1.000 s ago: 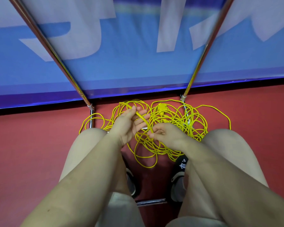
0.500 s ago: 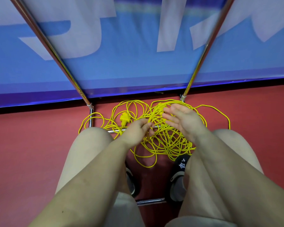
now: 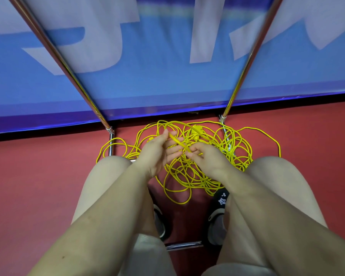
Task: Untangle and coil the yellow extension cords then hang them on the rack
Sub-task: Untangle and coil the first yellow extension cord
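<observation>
while both hands [image 3: 187,156] pinch cord [image 3: 176,140], tangle [image 3: 187,176] below

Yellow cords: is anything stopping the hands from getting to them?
No. Both hands already hold a strand: the left hand and right hand grip it above the tangled yellow cords on the red floor. Nothing lies between.

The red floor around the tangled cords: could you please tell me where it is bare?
Red floor lies bare left of the left knee, and right of the right knee beyond the outermost loop. The yellow extension cords crowd the floor between the knees, reaching the rack feet.
</observation>
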The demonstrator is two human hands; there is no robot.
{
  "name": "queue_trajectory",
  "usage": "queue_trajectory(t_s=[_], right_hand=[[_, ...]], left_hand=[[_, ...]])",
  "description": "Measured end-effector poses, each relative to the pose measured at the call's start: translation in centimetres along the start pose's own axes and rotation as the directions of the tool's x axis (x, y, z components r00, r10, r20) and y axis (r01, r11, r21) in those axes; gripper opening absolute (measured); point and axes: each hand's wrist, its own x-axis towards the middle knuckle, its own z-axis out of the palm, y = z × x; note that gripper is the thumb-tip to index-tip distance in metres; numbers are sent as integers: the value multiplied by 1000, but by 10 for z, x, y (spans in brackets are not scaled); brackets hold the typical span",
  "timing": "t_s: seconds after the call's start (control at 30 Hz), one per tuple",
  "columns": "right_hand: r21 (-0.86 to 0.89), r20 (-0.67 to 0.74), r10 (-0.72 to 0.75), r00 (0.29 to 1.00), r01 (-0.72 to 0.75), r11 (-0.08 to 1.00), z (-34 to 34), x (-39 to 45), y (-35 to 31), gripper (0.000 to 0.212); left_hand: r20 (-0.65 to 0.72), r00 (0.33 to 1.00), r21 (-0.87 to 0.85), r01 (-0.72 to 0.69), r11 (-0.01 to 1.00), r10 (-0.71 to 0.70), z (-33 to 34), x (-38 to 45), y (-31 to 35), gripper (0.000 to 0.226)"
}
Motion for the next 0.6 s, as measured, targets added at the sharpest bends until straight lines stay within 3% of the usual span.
queue_trajectory(t_s=[0.07, 0.17, 0.27, 0.37, 0.43, 0.47, 0.53, 0.6], right_hand=[[231, -21, 65, 998, -59, 971, -1, 2, -2, 7], [602, -14, 196, 981, -148, 785, -13, 4, -7, 11], [783, 19, 259, 966, -176, 597, -24, 5, -7, 10], [831, 50, 275, 960, -193, 521, -23, 5, -8, 11], [823, 75, 230, 970, -190, 535, -22, 4, -10, 17], [803, 78, 211, 974, -187, 566, -22, 4, -10, 21], [678, 59, 176, 983, -169, 715, -21, 2, -10, 26], [428, 75, 110, 991, -132, 894, -17, 0, -8, 31]], left_hand=[[-2, 1000, 156, -28, 987, 29, -1, 2, -3, 25], [80, 992, 495, -128, 860, 102, -2, 0, -11, 23], [153, 976, 649, -218, 729, 155, -1, -2, -15, 18], [203, 953, 710, -301, 636, 225, -3, 1, -19, 11], [204, 942, 738, -328, 589, 268, -5, 3, -20, 7], [183, 943, 715, -323, 620, 280, -5, 3, -20, 10], [114, 955, 616, -283, 735, 273, -4, 2, -15, 16], [36, 975, 494, -207, 844, 218, -2, 0, -10, 16]])
